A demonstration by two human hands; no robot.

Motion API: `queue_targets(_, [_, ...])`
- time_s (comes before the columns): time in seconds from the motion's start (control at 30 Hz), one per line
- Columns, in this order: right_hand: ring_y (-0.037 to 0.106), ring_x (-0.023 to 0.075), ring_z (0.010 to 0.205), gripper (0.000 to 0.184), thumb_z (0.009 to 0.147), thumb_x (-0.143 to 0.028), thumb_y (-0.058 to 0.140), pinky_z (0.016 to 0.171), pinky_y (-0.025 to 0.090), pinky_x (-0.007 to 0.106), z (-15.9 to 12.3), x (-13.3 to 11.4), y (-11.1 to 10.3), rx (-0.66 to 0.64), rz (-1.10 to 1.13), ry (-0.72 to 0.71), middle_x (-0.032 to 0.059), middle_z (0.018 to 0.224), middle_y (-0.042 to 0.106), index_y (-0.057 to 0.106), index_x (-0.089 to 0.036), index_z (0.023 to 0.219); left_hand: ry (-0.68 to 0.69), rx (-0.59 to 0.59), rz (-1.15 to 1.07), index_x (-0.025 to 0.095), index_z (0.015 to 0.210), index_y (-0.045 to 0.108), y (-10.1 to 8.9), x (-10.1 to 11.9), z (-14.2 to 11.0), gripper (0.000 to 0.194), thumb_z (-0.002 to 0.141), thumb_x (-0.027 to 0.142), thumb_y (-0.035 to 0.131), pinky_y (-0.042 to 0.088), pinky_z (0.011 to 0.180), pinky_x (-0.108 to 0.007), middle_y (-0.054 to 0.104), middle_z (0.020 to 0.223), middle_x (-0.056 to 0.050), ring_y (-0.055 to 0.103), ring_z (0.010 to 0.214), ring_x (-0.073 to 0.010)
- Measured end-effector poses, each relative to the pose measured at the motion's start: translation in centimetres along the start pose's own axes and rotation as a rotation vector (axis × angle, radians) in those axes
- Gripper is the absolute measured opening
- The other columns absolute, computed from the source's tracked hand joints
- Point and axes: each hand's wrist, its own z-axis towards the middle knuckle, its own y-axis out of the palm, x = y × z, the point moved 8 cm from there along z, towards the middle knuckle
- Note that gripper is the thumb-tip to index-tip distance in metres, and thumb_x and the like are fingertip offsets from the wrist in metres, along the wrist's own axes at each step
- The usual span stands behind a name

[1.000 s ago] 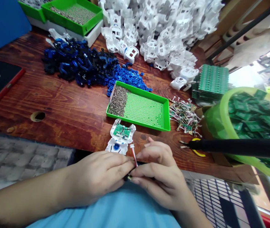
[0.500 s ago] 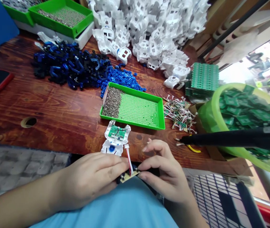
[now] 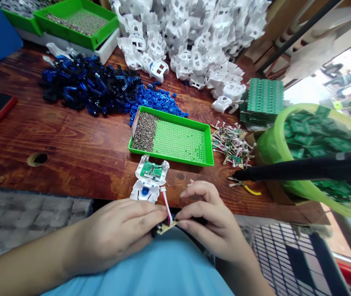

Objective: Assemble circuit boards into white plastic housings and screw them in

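Note:
Low at the table's front edge, my left hand point(image 3: 123, 232) is closed on a small tan circuit board point(image 3: 166, 227) with a red and white cable and a white plug standing up from it. A dark part sits against the board, mostly hidden by the fingers. My right hand point(image 3: 209, 222) pinches the board's right end between thumb and forefinger, its other fingers curled loosely. Just beyond the hands lies a white plastic housing point(image 3: 146, 190) with a blue round piece. A green circuit board point(image 3: 151, 170) rests in its upper part.
A green tray point(image 3: 183, 142) holds screws at its left end. Behind lie dark blue parts point(image 3: 92, 86), blue rings point(image 3: 158, 100) and white shells point(image 3: 194, 41). Cabled boards point(image 3: 232, 142), yellow-handled pliers point(image 3: 251, 190), a yellow-green tub point(image 3: 275, 144) and a black bar point(image 3: 301, 170) are right.
The view has shifted slightly. My right hand has edged left against the board's end, and the board and cable sit a little farther left and higher in view.

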Motion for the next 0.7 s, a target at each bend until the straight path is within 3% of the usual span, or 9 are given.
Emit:
queue_targets(0.17, [0.055,0.0189,0.107,0.037,0.083,-0.02,0.065,0.107,0.04,0.041,-0.1,-1.5,0.3,0.164,-0.132,-0.135,0.0079,0.109,0.057,0.052,-0.02,0.118,-0.23,0.119,-0.119,0.022,0.105,0.067,-1.5,-1.3,1.1,0.025,0.082,0.013,0.061,0.054,0.08,-0.018,0.077,0.093,-0.003,0.072,0.082,-0.016])
queue_targets(0.33, [0.062,0.0152,0.098,0.04,0.08,-0.016,0.07,0.105,0.044,0.034,0.6,-2.9,1.5,0.241,-0.299,-0.242,0.0069,0.1,0.064,0.053,-0.015,0.117,-0.536,0.236,-0.375,0.02,0.086,0.072,-1.6,-2.9,0.8,0.011,0.082,0.017,0.063,0.054,0.068,-0.016,0.077,0.083,0.0,0.07,0.073,-0.0135])
queue_targets(0.5, [0.063,0.0175,0.099,0.038,0.08,-0.018,0.069,0.098,0.051,0.035,1.6,-3.0,1.6,0.259,-0.296,-0.183,0.0085,0.104,0.065,0.053,-0.017,0.116,-0.699,0.271,-0.656,0.025,0.099,0.073,-0.3,-3.9,0.0,0.016,0.087,0.025,0.061,0.056,0.069,-0.02,0.076,0.088,0.003,0.069,0.079,-0.0144])
queue_targets(0.6, [0.063,0.0174,0.097,0.037,0.08,-0.019,0.068,0.087,0.056,0.031,1.8,-2.8,1.5,0.27,-0.222,-0.142,0.0081,0.104,0.063,0.053,-0.02,0.114,-0.701,0.236,-0.717,0.026,0.105,0.072,-0.2,-4.0,0.1,0.021,0.088,0.026,0.061,0.057,0.073,-0.02,0.076,0.096,0.002,0.07,0.083,-0.0146])
queue_targets(0.7, [0.063,0.0174,0.097,0.041,0.078,-0.017,0.069,0.086,0.056,0.03,1.7,-2.7,1.6,0.252,-0.167,-0.151,0.0079,0.104,0.064,0.052,-0.019,0.116,-0.679,0.165,-0.734,0.027,0.109,0.072,-0.1,-4.0,0.2,0.024,0.088,0.026,0.061,0.056,0.08,-0.019,0.076,0.104,0.001,0.07,0.09,-0.015])
